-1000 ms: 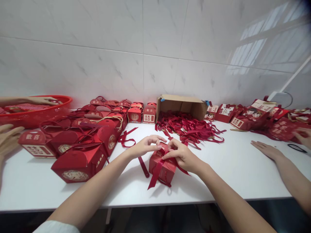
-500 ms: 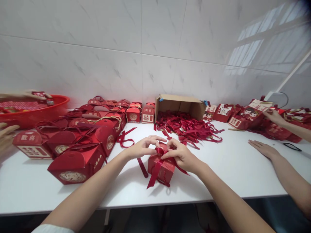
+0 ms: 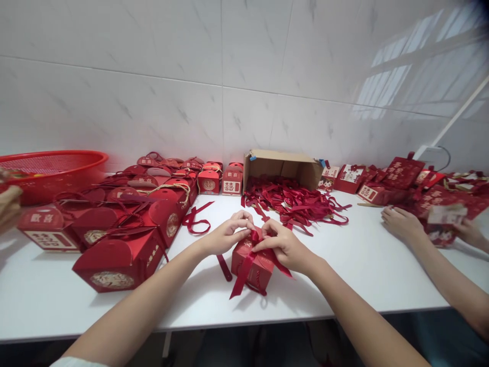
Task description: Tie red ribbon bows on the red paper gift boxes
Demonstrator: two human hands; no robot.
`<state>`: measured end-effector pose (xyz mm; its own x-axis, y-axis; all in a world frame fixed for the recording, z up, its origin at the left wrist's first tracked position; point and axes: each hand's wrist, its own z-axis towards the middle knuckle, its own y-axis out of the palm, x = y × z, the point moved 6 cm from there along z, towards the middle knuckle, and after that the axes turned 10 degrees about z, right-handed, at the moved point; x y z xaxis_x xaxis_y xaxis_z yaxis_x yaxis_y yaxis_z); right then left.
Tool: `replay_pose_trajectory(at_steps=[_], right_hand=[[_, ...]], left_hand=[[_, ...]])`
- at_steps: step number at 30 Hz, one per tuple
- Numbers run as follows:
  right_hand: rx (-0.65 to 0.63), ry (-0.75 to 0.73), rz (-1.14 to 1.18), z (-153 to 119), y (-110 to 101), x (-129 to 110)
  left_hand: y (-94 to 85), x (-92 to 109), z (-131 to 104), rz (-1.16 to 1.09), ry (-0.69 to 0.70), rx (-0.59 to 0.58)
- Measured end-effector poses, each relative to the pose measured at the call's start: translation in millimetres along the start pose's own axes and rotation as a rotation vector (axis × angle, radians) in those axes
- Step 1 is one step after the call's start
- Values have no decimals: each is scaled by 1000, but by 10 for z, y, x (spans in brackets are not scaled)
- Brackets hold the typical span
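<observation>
A small red box (image 3: 248, 261) stands on the white table in front of me, with a dark red ribbon (image 3: 242, 278) on its top and one tail hanging down the front. My left hand (image 3: 228, 233) pinches the ribbon's loop from the left, thumb and forefinger together. From the right, my right hand (image 3: 284, 244) grips the ribbon near the knot; another tail sticks out below it. The fingers hide part of the knot and of the box top.
Many red boxes (image 3: 114, 272) fill the left side, beside a red basket (image 3: 86, 165). A cardboard box (image 3: 282, 157) spills ribbons (image 3: 294, 204) behind. Another person's hands (image 3: 405, 224) handle red boxes at right; a blurred hand (image 3: 9, 204) shows far left.
My left hand has risen slightly with the ribbon loop, its fingers more curled. The person at right has moved a box lower and nearer. A hand at the basket has moved out of it.
</observation>
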<state>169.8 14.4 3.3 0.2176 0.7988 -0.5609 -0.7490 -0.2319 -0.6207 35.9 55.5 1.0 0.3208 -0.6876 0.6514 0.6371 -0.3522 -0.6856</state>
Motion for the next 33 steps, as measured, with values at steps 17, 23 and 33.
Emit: replay_pose_trajectory(at_steps=[17,23,33], right_hand=[[-3,23,8,-7,1,10],[-16,26,9,-15,7,23],[-19,36,12,-25,9,45]], left_hand=[[6,-36,-20,-330,-57,51],[-60,-40,-29,-128,-55,21],[14,-161,-8,-571,-198,55]])
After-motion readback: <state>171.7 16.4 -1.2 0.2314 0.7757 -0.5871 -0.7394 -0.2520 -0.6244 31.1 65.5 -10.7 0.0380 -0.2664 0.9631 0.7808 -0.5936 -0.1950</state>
